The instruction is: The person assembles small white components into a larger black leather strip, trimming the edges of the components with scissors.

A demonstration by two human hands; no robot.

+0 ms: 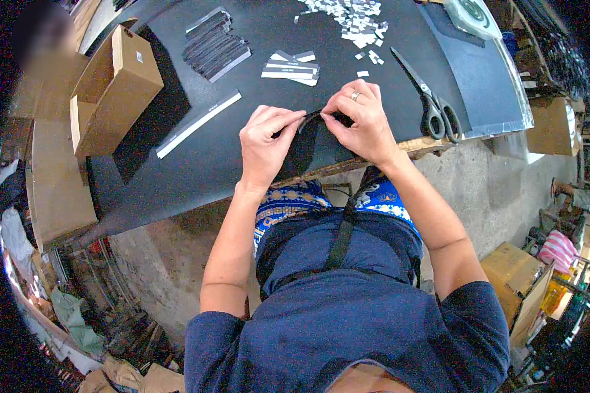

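Between my hands is a thin dark strip [313,114], its ends pinched in my fingertips. My left hand [267,141] is closed on one end, and my right hand [360,121], with a ring on one finger, is closed on the other. Just beyond them lies a small pile of white-and-grey labels [292,68]. A long white strip [200,124] rests to the left of my left hand. Black-handled scissors [432,101] lie open to the right of my right hand. Farther back is a stack of dark strips [216,46].
An open cardboard box [121,85] stands on the left of the dark table [177,190]. Many small white pieces [354,19] are scattered at the back. Dark sheets [482,78] lie on the right. The table's wooden front edge [413,145] runs just before my body.
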